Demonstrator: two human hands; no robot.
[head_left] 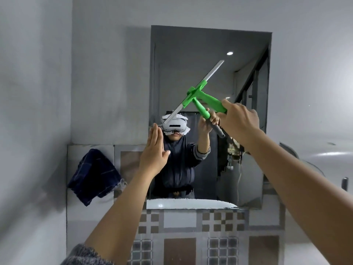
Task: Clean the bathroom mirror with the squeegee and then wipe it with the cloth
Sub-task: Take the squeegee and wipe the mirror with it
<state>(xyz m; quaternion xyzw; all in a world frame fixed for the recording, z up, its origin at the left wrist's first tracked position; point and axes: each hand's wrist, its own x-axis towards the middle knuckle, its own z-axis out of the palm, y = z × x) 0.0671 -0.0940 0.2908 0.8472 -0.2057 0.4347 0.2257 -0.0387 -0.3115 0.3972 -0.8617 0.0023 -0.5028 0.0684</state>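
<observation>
The bathroom mirror (191, 60) hangs on the grey wall ahead of me. My right hand (238, 119) grips the handle of a green squeegee (208, 100), whose long blade lies tilted against the glass, from the upper right down to the lower left. My left hand (153, 153) is raised flat, fingers together and pointing up, at the mirror's left edge, holding nothing. A dark blue checked cloth (93, 176) hangs on the wall to the left of the mirror. The glass reflects my arms, the squeegee and my body.
Patterned brown and grey tiles (191, 236) cover the wall below the mirror. A white basin rim (191, 204) shows reflected at the mirror's bottom. A small hook (122, 183) sits next to the cloth. Plain grey wall (38, 92) extends on the left.
</observation>
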